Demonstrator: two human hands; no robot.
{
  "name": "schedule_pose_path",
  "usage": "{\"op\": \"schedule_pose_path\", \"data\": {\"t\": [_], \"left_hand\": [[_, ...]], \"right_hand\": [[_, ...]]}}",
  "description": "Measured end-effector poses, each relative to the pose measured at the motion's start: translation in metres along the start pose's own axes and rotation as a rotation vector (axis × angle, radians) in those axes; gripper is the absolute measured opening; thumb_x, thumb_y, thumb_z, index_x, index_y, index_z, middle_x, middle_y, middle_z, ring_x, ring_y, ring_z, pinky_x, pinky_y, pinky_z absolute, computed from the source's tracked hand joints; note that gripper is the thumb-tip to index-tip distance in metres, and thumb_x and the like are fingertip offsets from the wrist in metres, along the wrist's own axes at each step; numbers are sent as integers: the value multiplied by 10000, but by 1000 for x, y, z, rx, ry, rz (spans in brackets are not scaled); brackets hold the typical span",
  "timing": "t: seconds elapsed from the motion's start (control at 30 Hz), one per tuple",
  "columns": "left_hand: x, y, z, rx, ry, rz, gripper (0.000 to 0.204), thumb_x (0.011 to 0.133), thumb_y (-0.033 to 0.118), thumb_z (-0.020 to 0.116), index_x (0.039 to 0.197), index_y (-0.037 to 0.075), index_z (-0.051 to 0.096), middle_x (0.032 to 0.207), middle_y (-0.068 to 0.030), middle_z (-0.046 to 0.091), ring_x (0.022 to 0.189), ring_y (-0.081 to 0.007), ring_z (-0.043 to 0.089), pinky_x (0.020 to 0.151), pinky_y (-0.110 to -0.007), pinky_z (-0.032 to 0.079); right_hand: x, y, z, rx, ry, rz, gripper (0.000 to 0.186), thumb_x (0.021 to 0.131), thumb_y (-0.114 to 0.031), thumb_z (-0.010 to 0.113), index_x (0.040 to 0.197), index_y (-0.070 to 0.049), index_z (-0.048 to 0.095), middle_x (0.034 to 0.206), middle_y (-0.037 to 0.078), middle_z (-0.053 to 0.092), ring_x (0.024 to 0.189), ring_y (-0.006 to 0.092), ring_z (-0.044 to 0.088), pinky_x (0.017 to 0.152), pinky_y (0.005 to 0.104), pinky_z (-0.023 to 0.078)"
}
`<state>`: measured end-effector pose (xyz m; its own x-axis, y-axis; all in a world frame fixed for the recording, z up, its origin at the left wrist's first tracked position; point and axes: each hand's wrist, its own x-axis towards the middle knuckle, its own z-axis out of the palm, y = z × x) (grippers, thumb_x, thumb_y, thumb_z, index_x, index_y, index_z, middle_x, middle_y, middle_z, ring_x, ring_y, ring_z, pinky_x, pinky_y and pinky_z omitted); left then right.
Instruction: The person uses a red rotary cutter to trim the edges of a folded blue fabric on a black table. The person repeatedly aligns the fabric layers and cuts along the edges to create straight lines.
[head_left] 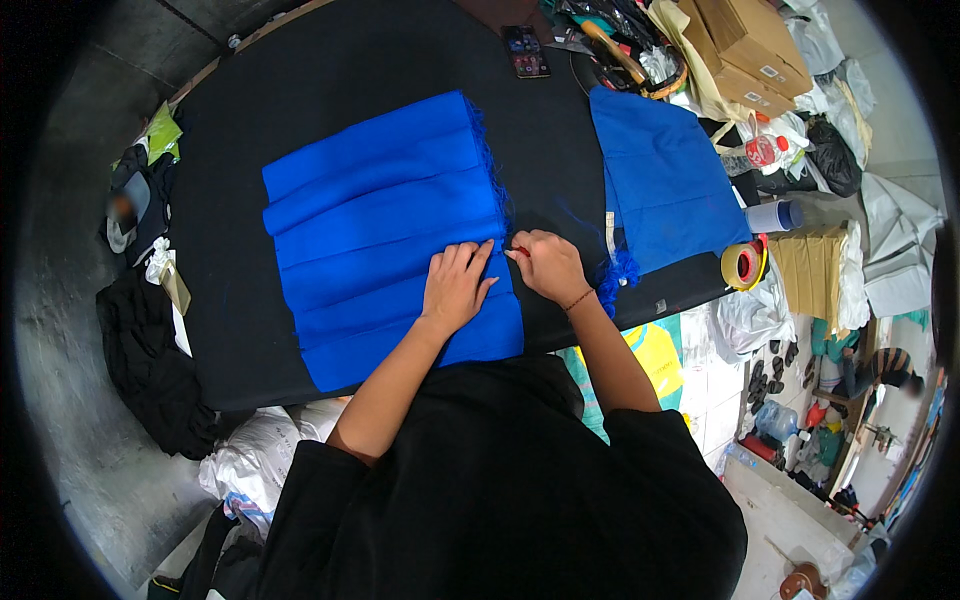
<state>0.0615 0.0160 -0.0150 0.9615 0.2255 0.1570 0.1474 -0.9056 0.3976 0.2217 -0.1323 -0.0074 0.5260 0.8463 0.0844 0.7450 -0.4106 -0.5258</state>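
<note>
A bright blue cloth [370, 235], creased into several parallel bands, lies on the black-covered table [225, 250]. Its right edge is frayed, with loose blue threads along it. My left hand [458, 283] rests on the cloth near that edge, fingers stretched out and pressing it down. Just right of the edge, my right hand [552, 268] is closed round a small red tool [521, 250], mostly hidden by the fingers. Its tip points at the frayed edge, where I cannot make out whether it touches a thread. A tuft of blue threads [620, 268] lies right of my right hand.
A second, darker blue cloth [660, 175] covers the table's right side. A phone [526, 52] lies at the far edge. Tape rolls [742, 267], a blue-capped container [773, 216] and cardboard boxes [750, 50] crowd the right. Dark clothing [150, 350] hangs at the left edge.
</note>
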Motion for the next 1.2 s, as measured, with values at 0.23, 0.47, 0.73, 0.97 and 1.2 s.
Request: {"op": "schedule_pose_path", "data": {"t": [0.23, 0.47, 0.73, 0.97, 1.2], "left_hand": [[0, 2, -3, -12, 22, 5, 596, 910, 304, 787, 1440, 105, 603, 1229, -107, 606, 1126, -297, 557, 941, -434, 424], [-19, 10, -16, -210, -97, 35, 263, 910, 294, 784, 1088, 101, 769, 1036, -53, 658, 1043, -258, 594, 895, -419, 417], [-30, 19, -18, -335, -174, 105, 135, 887, 189, 796, 980, 95, 768, 1026, -43, 705, 993, -264, 632, 865, -404, 430], [-36, 23, -16, -368, -151, 136, 102, 888, 154, 784, 968, 91, 773, 1011, -26, 712, 988, -240, 637, 861, -396, 450], [-39, 27, -20, -391, -151, 102, 93, 891, 154, 781, 962, 93, 777, 1038, -26, 710, 1000, -239, 642, 858, -395, 457]], "right_hand": [[-6, -1, -8, 20, -1, 22, 168, 953, -242, 712, 932, -79, 679, 866, 162, 705, 848, 377, 720, 752, 489, 574], [-45, 11, -25, 420, -285, 230, 273, 986, -283, 713, 970, -11, 733, 842, 215, 733, 781, 400, 729, 711, 463, 553], [-58, 13, -20, 535, -369, 310, 325, 1023, -297, 681, 985, 16, 755, 853, 221, 742, 753, 322, 740, 713, 411, 553], [-54, 12, -19, 599, -459, 268, 350, 1040, -301, 674, 904, 15, 738, 733, 164, 705, 632, 204, 641, 640, 386, 505], [-49, 16, -9, 663, -508, 267, 368, 1052, -330, 670, 896, -2, 733, 677, 103, 670, 617, 141, 598, 612, 345, 481]]}}
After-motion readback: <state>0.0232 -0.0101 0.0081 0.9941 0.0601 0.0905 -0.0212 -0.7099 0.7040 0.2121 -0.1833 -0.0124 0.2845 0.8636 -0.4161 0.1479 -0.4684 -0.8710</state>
